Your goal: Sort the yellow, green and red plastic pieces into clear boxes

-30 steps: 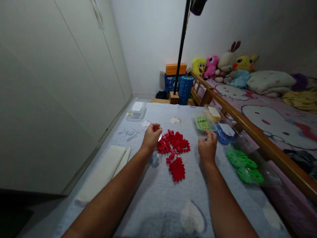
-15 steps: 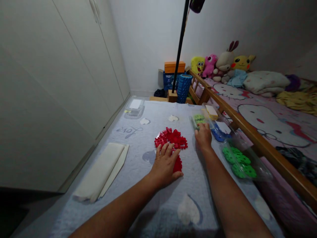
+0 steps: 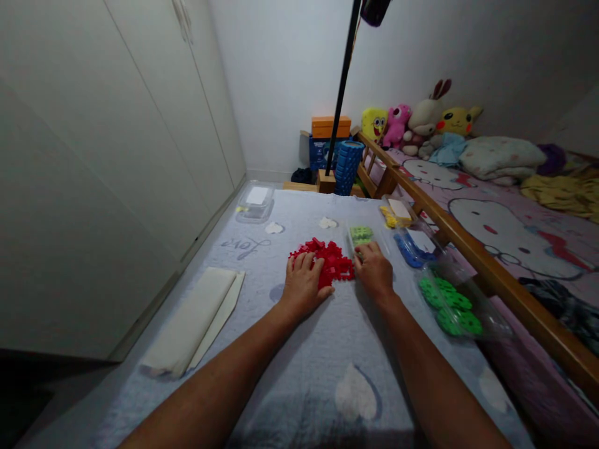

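Observation:
Palm down, my left hand [image 3: 303,284] rests on the near left side of a pile of red interlocking plastic pieces [image 3: 331,257], its fingers stretched out. Part of the pile is hidden under that hand. My right hand [image 3: 374,272] grips the near edge of a clear plastic box [image 3: 380,240], fingers bent over the rim. Light green pieces [image 3: 361,234] lie inside this box, which stands close to the right side of the red pile.
Along the right edge are clear boxes with yellow pieces [image 3: 389,216], blue pieces [image 3: 412,251] and green discs [image 3: 450,305]. Another clear box [image 3: 255,202] stands at the back left. Folded cream cloth [image 3: 191,321] lies on the left. A wooden bed rail [image 3: 461,249] borders the right side.
My right hand has pulled the box of light green pieces left, toward the red pile. My left hand has pushed the nearer red pieces forward into the rest of the pile.

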A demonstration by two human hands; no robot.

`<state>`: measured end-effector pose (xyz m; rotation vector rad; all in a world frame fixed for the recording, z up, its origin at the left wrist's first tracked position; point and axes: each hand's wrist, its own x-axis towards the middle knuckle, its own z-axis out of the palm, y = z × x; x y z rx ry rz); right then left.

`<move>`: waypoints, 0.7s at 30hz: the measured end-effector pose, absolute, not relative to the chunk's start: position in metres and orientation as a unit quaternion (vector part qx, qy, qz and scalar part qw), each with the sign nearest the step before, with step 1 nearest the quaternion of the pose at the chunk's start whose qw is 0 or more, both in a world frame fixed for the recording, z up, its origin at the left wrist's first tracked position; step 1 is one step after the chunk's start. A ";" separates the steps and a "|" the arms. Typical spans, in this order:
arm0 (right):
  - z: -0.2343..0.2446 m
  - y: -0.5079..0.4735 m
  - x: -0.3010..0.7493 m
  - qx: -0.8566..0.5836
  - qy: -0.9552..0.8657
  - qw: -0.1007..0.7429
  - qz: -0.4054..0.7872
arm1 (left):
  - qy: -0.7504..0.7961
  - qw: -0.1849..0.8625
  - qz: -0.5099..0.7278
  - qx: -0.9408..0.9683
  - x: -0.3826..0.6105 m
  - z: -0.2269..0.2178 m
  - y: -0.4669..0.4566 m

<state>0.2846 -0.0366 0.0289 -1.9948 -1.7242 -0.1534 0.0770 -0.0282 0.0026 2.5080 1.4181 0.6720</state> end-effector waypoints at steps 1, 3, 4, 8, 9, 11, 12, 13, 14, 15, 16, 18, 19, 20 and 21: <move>0.031 -0.042 0.280 -0.723 -0.644 0.244 -0.048 | 0.482 0.087 0.232 0.840 0.077 0.001 -0.025; 0.034 -0.049 0.276 -0.710 -0.656 0.251 -0.041 | 0.491 0.081 0.245 0.832 0.075 -0.003 -0.020; 0.035 -0.051 0.276 -0.708 -0.654 0.262 -0.048 | 0.494 0.080 0.252 0.828 0.074 -0.005 -0.019; 0.028 -0.049 0.279 -0.736 -0.585 0.314 -0.130 | 0.499 0.080 0.282 0.815 0.071 -0.013 -0.017; 0.024 -0.047 0.280 -0.747 -0.566 0.316 -0.144 | 0.498 0.082 0.288 0.814 0.071 -0.014 -0.018; 0.013 -0.043 0.280 -0.767 -0.543 0.308 -0.148 | 0.497 0.087 0.297 0.811 0.070 -0.015 -0.019; 0.008 -0.041 0.280 -0.774 -0.539 0.303 -0.140 | 0.496 0.089 0.302 0.809 0.070 -0.015 -0.019; 0.004 -0.040 0.279 -0.778 -0.537 0.299 -0.131 | 0.495 0.092 0.307 0.808 0.070 -0.015 -0.020; 0.001 -0.039 0.279 -0.781 -0.535 0.298 -0.121 | 0.493 0.094 0.313 0.806 0.069 -0.014 -0.020; -0.001 -0.038 0.279 -0.783 -0.533 0.300 -0.114 | 0.492 0.097 0.319 0.804 0.069 -0.013 -0.020; -0.002 -0.037 0.280 -0.783 -0.531 0.304 -0.110 | 0.491 0.100 0.325 0.802 0.069 -0.012 -0.020; -0.003 -0.037 0.280 -0.779 -0.531 0.315 -0.107 | 0.489 0.106 0.337 0.798 0.068 -0.010 -0.020; -0.002 -0.038 0.279 -0.776 -0.533 0.320 -0.107 | 0.488 0.109 0.342 0.795 0.067 -0.009 -0.020; -0.002 -0.039 0.279 -0.772 -0.536 0.324 -0.108 | 0.487 0.112 0.348 0.793 0.067 -0.008 -0.019; -0.002 -0.040 0.278 -0.767 -0.540 0.329 -0.109 | 0.486 0.114 0.353 0.792 0.067 -0.007 -0.019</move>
